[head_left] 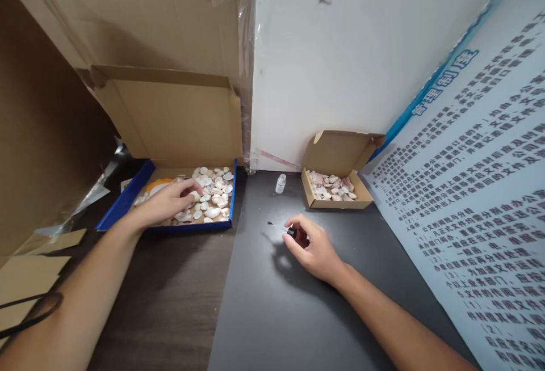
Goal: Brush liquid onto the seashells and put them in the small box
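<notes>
My left hand (pixel 176 198) reaches into a blue-edged cardboard box (pixel 233 201) full of pale seashells. Its thumb and fingers are closed around a whitish seashell (pixel 195 196). Over the dark grey mat, my right hand (pixel 313 246) pinches a black brush cap (pixel 292 233). From the cap a thin stem with a small dark brush tip (pixel 271 223) points left. A small clear bottle (pixel 280 184) stands upright and uncapped beyond the right hand, apart from it.
A smaller cardboard box (pixel 340 204) of seashells sits at the back right, lid raised. The grey mat (pixel 264 303) borders a dark wood-grain surface (pixel 170 291). Cardboard pieces (pixel 29 280) lie at the left. A white panel (pixel 323 64) and a printed poster (pixel 477 189) rise behind and right.
</notes>
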### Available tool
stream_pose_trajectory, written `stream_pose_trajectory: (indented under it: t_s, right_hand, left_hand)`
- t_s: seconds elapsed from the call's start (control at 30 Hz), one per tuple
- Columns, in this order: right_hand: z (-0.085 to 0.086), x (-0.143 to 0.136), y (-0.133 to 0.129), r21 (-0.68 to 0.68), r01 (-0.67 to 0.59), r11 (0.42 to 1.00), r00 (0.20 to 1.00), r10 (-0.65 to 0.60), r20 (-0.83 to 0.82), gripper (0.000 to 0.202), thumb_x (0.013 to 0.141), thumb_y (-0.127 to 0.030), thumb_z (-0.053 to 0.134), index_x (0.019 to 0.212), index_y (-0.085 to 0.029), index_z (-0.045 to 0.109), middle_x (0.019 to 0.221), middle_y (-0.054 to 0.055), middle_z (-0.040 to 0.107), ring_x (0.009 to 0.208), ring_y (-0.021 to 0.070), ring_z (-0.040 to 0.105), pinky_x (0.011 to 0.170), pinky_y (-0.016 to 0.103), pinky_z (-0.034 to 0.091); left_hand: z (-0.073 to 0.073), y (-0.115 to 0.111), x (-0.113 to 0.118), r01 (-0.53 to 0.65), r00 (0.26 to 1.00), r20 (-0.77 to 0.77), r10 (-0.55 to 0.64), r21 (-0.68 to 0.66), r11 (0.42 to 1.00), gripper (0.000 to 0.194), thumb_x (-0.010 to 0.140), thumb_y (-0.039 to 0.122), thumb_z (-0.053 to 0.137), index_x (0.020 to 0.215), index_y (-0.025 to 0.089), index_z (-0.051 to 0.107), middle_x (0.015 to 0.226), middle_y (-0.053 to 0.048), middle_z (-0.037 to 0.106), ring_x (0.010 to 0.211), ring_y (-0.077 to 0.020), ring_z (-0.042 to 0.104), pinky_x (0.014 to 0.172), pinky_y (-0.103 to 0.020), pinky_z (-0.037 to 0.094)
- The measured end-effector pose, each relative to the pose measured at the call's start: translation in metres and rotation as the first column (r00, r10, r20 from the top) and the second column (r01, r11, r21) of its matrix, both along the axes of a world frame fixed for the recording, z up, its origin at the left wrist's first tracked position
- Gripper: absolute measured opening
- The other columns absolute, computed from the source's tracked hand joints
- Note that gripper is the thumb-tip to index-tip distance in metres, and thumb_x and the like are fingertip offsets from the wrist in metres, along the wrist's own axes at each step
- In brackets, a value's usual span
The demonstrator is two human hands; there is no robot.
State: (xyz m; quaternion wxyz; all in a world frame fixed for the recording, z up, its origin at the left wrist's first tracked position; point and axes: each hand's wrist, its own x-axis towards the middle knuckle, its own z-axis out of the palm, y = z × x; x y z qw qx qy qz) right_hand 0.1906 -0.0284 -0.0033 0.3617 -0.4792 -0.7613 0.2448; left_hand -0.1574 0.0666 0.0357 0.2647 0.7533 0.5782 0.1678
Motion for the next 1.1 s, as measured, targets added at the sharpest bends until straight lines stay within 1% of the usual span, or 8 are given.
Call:
stream_pose_trajectory:
  t_s: [0.13,0.27,0.47,0.6,0.77,0.83,0.93,1.1]
  right_hand:
    - [0.0,0.001,0.0,-0.008,0.003,1.0,1.0,-0.003,0.001,0.011,0.085,-0.023,0.057,0.095,-0.02,0.055,0.066,-0.004,0.047,0.055,0.0111,0.045,0.055,0.022,0.037]
    - [0.0,0.001,0.0,-0.001,0.01,1.0,1.0,-0.01,-0.003,0.011,0.085,-0.024,0.057,0.094,-0.02,0.054,0.067,-0.004,0.047,0.055,0.0111,0.045,0.055,0.022,0.038]
    - [-0.001,0.001,0.001,-0.004,-0.002,1.0,1.0,0.002,-0.005,0.011,0.085,-0.024,0.057,0.095,-0.021,0.054,0.066,-0.004,0.048,0.055,0.0113,0.045,0.055,0.022,0.037]
    - [0.0,0.001,0.0,-0.003,-0.002,1.0,1.0,0.002,-0.001,0.011,0.085,-0.024,0.057,0.095,-0.021,0.054,0.066,-0.004,0.048,0.055,0.0111,0.045,0.055,0.022,0.037]
    - [0.001,0.001,-0.001,0.0,-0.005,1.0,1.0,0.005,-0.01,0.011,0.085,-0.023,0.057,0.095,-0.021,0.055,0.067,-0.004,0.048,0.055,0.0109,0.045,0.055,0.022,0.038]
    - [0.001,0.001,0.0,0.001,-0.008,1.0,1.0,0.008,-0.012,0.011,0.085,-0.023,0.057,0.095,-0.021,0.054,0.067,-0.004,0.048,0.055,0.0109,0.045,0.055,0.022,0.038]
    - [0.001,0.001,0.0,0.004,-0.013,1.0,1.0,0.013,-0.012,0.011,0.085,-0.023,0.057,0.095,-0.021,0.054,0.067,-0.004,0.048,0.055,0.0106,0.045,0.055,0.022,0.038]
    - [0.0,0.001,0.0,0.006,-0.01,1.0,1.0,0.01,-0.004,0.01,0.085,-0.023,0.057,0.095,-0.021,0.054,0.067,-0.004,0.047,0.055,0.0106,0.044,0.055,0.022,0.037]
  left_hand:
    - [-0.007,0.003,0.004,0.06,0.98,-0.19,-0.055,0.019,0.998,0.026,0.082,0.035,0.039,0.088,0.02,0.059,0.077,-0.002,0.064,0.071,-0.02,0.059,0.066,-0.028,0.043]
    - [-0.008,0.003,0.004,0.102,0.963,-0.262,-0.065,0.133,0.986,0.027,0.081,0.03,0.037,0.09,0.019,0.06,0.091,-0.007,0.065,0.087,-0.0239,0.059,0.078,-0.032,0.044]
    - [-0.003,-0.004,0.015,0.111,0.918,-0.395,-0.025,0.196,0.974,0.034,0.082,0.026,0.034,0.099,0.015,0.061,0.097,-0.012,0.059,0.092,-0.0262,0.057,0.082,-0.036,0.044]
    - [-0.008,-0.002,0.019,0.119,0.887,-0.461,0.005,0.241,0.963,0.039,0.085,0.028,0.033,0.108,0.014,0.061,0.099,-0.013,0.057,0.094,-0.0277,0.056,0.086,-0.039,0.044]
    - [-0.013,0.001,0.02,0.102,0.842,-0.535,0.065,0.277,0.955,0.045,0.089,0.031,0.032,0.123,0.015,0.056,0.094,-0.013,0.055,0.091,-0.0298,0.056,0.081,-0.039,0.043]
    - [-0.014,0.003,0.021,0.108,0.82,-0.567,0.078,0.287,0.952,0.047,0.09,0.033,0.032,0.126,0.015,0.055,0.093,-0.013,0.055,0.09,-0.0304,0.056,0.081,-0.04,0.043]
    - [-0.018,0.007,0.025,0.106,0.797,-0.593,0.113,0.322,0.941,0.044,0.09,0.035,0.035,0.121,0.015,0.058,0.094,-0.014,0.057,0.091,-0.0315,0.056,0.08,-0.039,0.041]
    - [-0.023,0.012,0.031,0.088,0.767,-0.613,0.189,0.393,0.915,0.036,0.092,0.034,0.033,0.106,0.017,0.062,0.092,-0.013,0.06,0.088,-0.0307,0.056,0.074,-0.037,0.04]
